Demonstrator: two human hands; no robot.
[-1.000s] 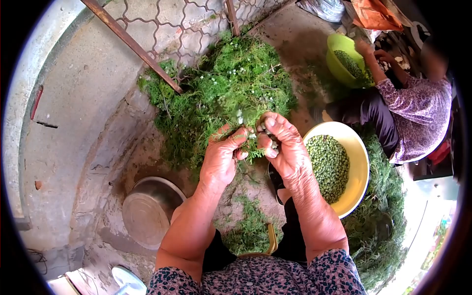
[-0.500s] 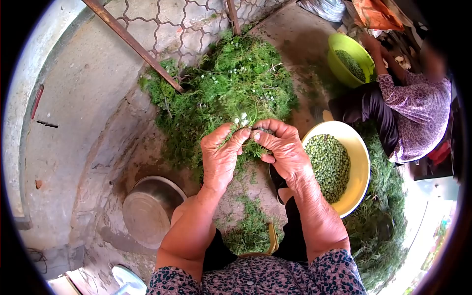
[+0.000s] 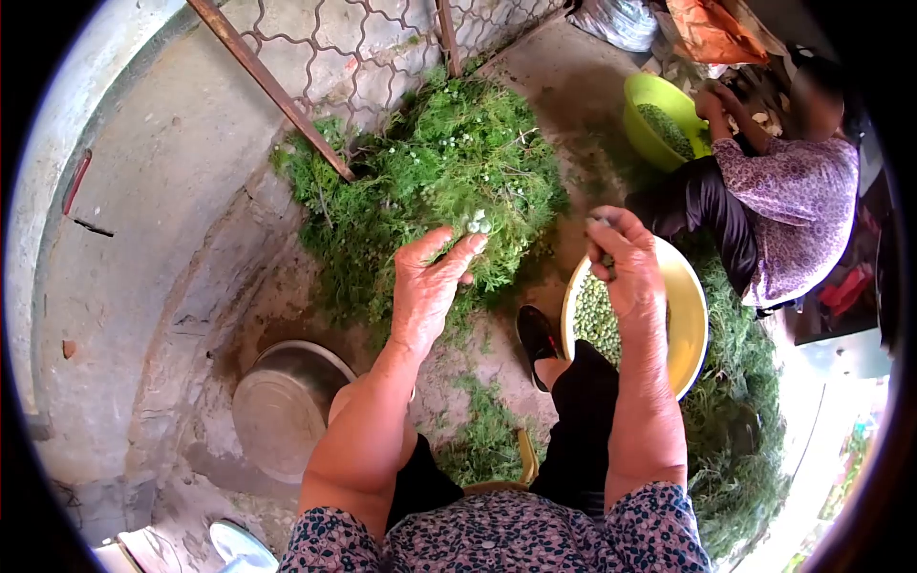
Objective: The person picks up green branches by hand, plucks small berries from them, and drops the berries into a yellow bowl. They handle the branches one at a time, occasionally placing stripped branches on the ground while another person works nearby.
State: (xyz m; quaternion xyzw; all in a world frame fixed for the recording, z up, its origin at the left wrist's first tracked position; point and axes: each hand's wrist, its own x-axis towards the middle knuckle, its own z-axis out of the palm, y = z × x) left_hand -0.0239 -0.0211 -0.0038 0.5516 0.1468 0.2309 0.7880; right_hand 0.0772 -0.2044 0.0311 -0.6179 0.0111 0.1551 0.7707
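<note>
My left hand [image 3: 427,291] is closed in a pinch on a sprig with pale green berries [image 3: 479,223], held above a heap of feathery green branches [image 3: 411,191]. Over the near side of a yellow basin [image 3: 694,329] hovers my right hand [image 3: 630,267], its fingers curled around small green berries that show only in part between them. Many loose green berries [image 3: 594,320] lie inside the basin, partly covered from view by my right hand and forearm.
A person in a patterned top [image 3: 798,205] sits at the right beside a lime-green basin [image 3: 638,129] holding green pieces. Cut greenery [image 3: 726,458] lies behind the yellow basin. An overturned metal pot [image 3: 282,420] rests at left. A rusty bar [image 3: 272,91] leans over the heap.
My right hand has moved right, away from my left hand, to above the yellow basin. My left hand stays nearly in place with the sprig. The other person's hands have drawn together.
</note>
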